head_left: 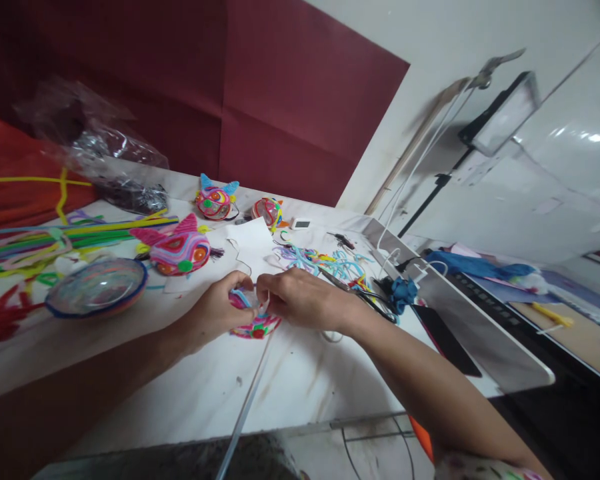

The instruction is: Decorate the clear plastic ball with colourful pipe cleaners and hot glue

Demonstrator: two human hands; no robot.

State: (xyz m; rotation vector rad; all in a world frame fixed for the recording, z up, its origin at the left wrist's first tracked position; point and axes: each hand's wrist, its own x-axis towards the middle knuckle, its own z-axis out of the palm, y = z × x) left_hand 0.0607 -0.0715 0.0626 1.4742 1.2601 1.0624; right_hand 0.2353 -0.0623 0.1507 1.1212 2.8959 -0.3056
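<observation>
Over the white table, my left hand [225, 303] grips the side of a small, bright animal-head craft [255, 328] covered in pink, red, green and blue pipe cleaners, thumb and fingers closed on its edge. My right hand [303, 297] is pinched together at the craft's top right; whatever its fingertips hold is hidden. From beneath the craft a pale, narrow strip [245, 407] runs down over the table edge. Just left of my hands sits a finished-looking pink-eared head [180, 247], beside a clear bowl-shaped shell [100, 287] with a blue rim.
Two more animal heads, one blue-eared [215, 200] and one clear [269, 212], stand at the back. Loose pipe cleaners [95, 233] lie left, coloured scraps [325, 260] and scissors [337, 279] right. A black phone [445, 340] rests near the raised right edge [460, 327].
</observation>
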